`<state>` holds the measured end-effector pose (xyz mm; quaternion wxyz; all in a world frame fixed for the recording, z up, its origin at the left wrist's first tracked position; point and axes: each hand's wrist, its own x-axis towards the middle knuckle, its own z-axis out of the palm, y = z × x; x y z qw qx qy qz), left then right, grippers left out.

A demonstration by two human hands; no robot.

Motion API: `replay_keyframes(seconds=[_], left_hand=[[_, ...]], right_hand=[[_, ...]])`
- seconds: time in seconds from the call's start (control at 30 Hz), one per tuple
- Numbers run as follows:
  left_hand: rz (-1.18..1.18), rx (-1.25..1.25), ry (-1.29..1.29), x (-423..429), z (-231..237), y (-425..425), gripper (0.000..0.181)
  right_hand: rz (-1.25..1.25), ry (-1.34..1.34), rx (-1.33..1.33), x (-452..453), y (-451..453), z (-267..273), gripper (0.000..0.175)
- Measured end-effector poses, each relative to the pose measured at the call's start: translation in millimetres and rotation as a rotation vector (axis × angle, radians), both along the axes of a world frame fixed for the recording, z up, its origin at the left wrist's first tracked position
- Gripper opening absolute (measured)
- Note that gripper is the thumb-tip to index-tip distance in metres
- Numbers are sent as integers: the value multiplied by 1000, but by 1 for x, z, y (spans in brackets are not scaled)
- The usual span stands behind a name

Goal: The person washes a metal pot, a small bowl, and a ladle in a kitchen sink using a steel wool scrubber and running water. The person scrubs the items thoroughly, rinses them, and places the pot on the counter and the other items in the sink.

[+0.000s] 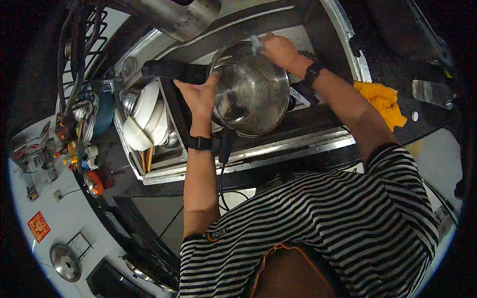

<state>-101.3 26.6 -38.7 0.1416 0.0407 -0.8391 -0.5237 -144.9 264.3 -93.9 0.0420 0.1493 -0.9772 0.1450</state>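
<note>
A large stainless steel pot is held tilted over the sink, its open mouth towards me. At its left side, my left hand grips the rim, with the thumb over the edge beside a thick black handle. My right hand is at the pot's upper right rim and pinches a small greyish scrubber or cloth against it. A second black handle sticks out below the pot. The pot hides part of the sink floor.
White bowls and chopsticks lie in the left sink basin. A faucet stands behind them. The metal sink edge runs nearest me. On the right counter are an orange cloth, a clear bottle and a white cap.
</note>
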Motion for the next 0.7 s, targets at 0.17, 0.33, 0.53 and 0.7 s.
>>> replay_keyframes(seconds=[0.17,0.33,0.53,0.7], left_hand=[[93,-47,-8,2,1,1,99],[44,81,-50,-2,-5,-9,86],[94,-78,-7,-1,-6,-9,80],[-47,143,44,0,-2,-2,92]], right_hand=[[200,44,229,24,3,14,19],[679,418,260,19,-56,-30,27],[697,-149,459,56,-80,-136,16],[979,-1201,-755,66,-130,-106,13]])
